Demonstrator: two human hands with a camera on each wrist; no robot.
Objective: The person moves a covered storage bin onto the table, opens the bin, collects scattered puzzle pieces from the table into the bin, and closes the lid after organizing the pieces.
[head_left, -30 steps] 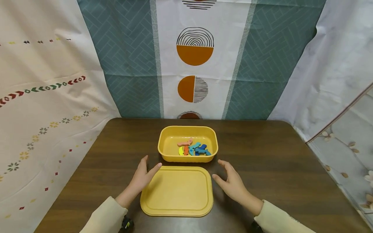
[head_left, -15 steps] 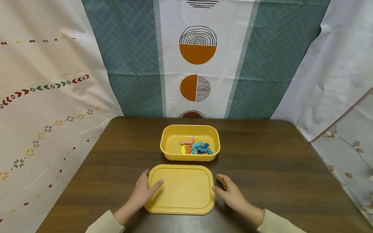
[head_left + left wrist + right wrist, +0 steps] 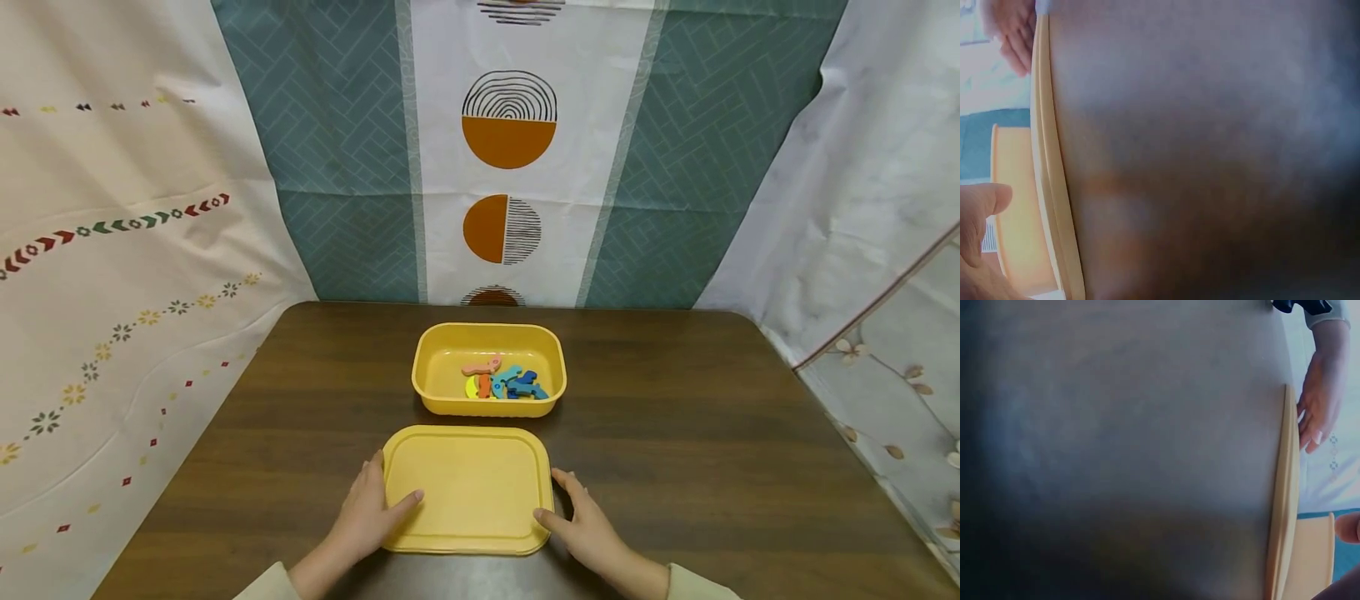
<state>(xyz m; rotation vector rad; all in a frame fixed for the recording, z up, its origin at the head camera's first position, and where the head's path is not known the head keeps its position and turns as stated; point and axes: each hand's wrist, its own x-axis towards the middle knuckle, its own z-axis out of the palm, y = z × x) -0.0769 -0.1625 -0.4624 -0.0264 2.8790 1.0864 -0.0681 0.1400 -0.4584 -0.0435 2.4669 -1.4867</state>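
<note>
A yellow rectangular lid (image 3: 465,492) lies flat on the dark wooden table. At its left edge is my left hand (image 3: 367,512), with the fingers along the side and the thumb reaching over the top. My right hand (image 3: 592,529) is at the opposite edge, its thumb over the rim and its fingers beside it. Both hands look relaxed; whether the thumbs touch the lid, I cannot tell. In the left wrist view, the lid (image 3: 1054,162) shows edge-on below the left thumb (image 3: 1000,197). The right wrist view also shows the lid (image 3: 1284,494) from the side.
Just behind the lid stands a yellow open box (image 3: 487,407) with several small coloured pieces (image 3: 501,382) inside, some shaped like animals. The brown table (image 3: 675,400) extends to both sides. Patterned cloths (image 3: 345,167) hang behind and beside it.
Both hands have come down and toward me to the lid's sides. The right hand has closed in on the right edge. The lid has turned very slightly; the box stays put.
</note>
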